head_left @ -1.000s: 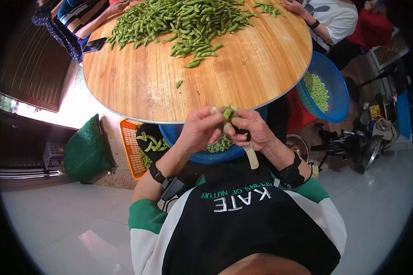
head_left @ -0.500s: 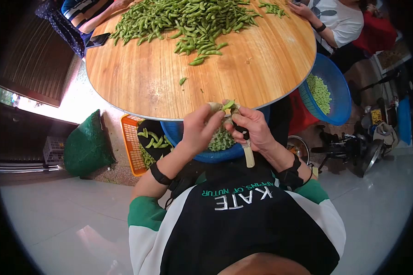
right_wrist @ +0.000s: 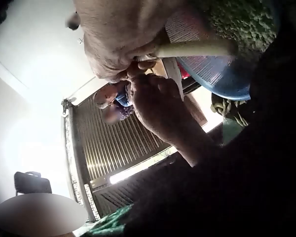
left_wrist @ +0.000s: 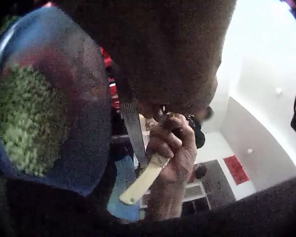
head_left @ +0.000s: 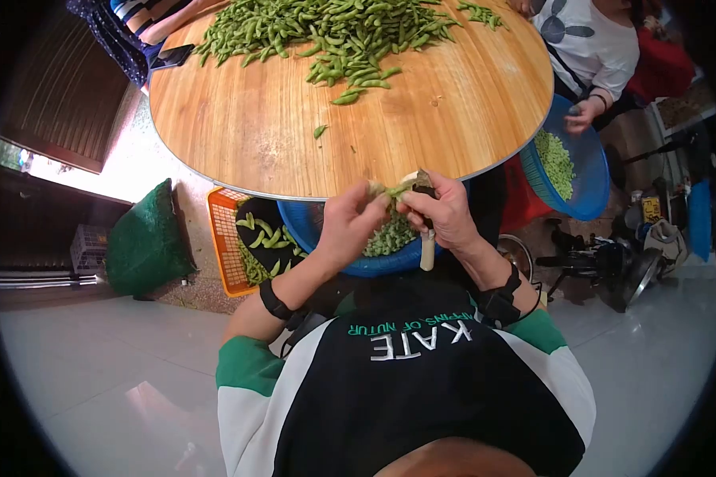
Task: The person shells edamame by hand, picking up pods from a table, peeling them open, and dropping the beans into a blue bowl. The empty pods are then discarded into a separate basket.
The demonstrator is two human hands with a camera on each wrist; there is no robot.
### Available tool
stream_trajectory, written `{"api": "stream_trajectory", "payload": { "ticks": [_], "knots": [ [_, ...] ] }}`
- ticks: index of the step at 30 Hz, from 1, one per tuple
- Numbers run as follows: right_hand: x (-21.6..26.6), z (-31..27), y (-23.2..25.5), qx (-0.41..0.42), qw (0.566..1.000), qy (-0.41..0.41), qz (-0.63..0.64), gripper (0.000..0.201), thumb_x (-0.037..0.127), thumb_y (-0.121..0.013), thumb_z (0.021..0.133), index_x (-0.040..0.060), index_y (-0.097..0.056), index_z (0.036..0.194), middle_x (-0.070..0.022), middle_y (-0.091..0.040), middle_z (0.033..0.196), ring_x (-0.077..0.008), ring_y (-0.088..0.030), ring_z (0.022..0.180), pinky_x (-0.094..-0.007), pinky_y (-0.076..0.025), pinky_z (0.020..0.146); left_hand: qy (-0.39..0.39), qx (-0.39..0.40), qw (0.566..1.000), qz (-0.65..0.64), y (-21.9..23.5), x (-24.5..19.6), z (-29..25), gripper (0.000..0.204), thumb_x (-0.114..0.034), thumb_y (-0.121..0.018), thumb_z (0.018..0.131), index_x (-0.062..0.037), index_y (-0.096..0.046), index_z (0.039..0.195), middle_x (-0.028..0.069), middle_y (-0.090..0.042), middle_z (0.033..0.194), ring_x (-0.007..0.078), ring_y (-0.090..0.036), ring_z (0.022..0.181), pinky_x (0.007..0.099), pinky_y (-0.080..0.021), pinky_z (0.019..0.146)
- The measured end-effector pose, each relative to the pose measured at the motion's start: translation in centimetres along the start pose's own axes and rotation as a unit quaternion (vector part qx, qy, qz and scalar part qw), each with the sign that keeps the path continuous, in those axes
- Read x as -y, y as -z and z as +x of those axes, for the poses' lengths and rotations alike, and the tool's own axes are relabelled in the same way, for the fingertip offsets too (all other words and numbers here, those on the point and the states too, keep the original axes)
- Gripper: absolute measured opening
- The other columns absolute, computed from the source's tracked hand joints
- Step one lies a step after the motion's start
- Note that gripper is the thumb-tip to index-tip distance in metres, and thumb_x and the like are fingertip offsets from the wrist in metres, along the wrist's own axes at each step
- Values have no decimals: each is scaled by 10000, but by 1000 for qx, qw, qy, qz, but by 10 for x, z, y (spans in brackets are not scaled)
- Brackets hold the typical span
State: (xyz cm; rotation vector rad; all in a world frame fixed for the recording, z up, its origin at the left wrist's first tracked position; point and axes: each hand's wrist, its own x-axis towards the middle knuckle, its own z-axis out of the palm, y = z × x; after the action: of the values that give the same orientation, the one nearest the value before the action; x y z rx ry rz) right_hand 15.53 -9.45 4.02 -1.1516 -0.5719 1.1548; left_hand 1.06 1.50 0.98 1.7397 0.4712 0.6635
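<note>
Left hand (head_left: 348,229) and right hand (head_left: 452,219) pinch a green soybean pod (head_left: 398,189) between thumbs and fingers, near the table edge; the right also grips a pale-handled tool (head_left: 427,253). Light, even thumb pressure would spare the beans, ideally directly over the blue basin (head_left: 386,265), with the tool angled away from the left fingers.

A round wooden table (head_left: 254,127) stood at twelve o'clock. At ten, bright light (head_left: 123,131) lay beside a brown ridged shutter (head_left: 64,87); glossy floor (head_left: 79,358) spread at eight.
</note>
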Motion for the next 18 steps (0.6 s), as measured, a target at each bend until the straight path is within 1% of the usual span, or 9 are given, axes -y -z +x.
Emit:
{"api": "stream_trajectory", "payload": {
  "ticks": [1,2,3,5,6,8,12,14,18],
  "knots": [
    [1,-1,1,7,1000,-6,-6,109,89,-603,867,3,-571,925,-61,-610,719,-61,-467,480,-198,-340,396,103,27,988,-114,4,-9,2,98,-130,-608,881,-35,-584,874,11,-594,676,67,-516,546,221,-400,465],
    [1,-1,2,7,1000,-7,-6,109,89,-603,867,3,-571,925,-61,-610,719,-61,-467,480,-198,-340,396,203,53,951,-226,6,-15,3,106,-135,-600,881,-33,-580,864,20,-594,676,80,-513,539,226,-399,463],
    [-1,-1,3,8,1000,-7,-5,105,88,-601,863,4,-573,920,-63,-611,714,-65,-473,480,-198,-343,398,204,52,951,-227,7,-18,4,106,-135,-600,881,-33,-580,864,20,-594,676,80,-513,539,226,-399,463],
    [-2,-1,5,10,1000,-8,-5,102,86,-599,860,4,-576,915,-64,-612,709,-69,-480,481,-199,-346,400,302,94,850,-421,8,-21,7,112,-135,-578,878,-27,-574,850,33,-588,669,95,-515,528,229,-394,451],
    [-3,-1,6,22,1000,-13,12,103,89,-598,859,4,-576,911,-61,-608,701,-70,-474,474,-198,-345,404,301,93,851,-421,8,-19,7,112,-135,-578,878,-27,-574,850,33,-588,669,95,-515,528,229,-394,451],
    [-8,1,7,35,999,-18,29,104,91,-597,858,3,-576,908,-58,-605,693,-70,-468,467,-198,-344,407,312,131,783,-521,8,-12,6,102,-116,-563,872,-17,-575,853,39,-581,664,105,-527,518,228,-389,436],
    [-14,1,8,24,1000,-16,12,98,84,-584,833,-1,-570,880,-53,-587,660,-69,-456,453,-200,-341,410,304,105,825,-465,1,-4,1,100,-109,-564,870,-14,-579,845,35,-569,654,94,-526,509,215,-380,424],
    [-16,0,7,18,999,-32,25,94,82,-577,824,-1,-568,867,-50,-581,649,-67,-453,451,-201,-339,409,250,63,909,-329,-1,-3,-1,98,-98,-565,866,-6,-592,845,46,-588,671,82,-522,506,203,-378,422],
    [-15,3,6,5,1000,-22,-1,74,58,-548,800,0,-571,840,-55,-584,641,-65,-463,459,-199,-348,418,229,63,910,-341,-4,-1,-6,101,-94,-569,867,-1,-606,853,50,-610,697,71,-528,521,195,-389,432]
  ]
}}
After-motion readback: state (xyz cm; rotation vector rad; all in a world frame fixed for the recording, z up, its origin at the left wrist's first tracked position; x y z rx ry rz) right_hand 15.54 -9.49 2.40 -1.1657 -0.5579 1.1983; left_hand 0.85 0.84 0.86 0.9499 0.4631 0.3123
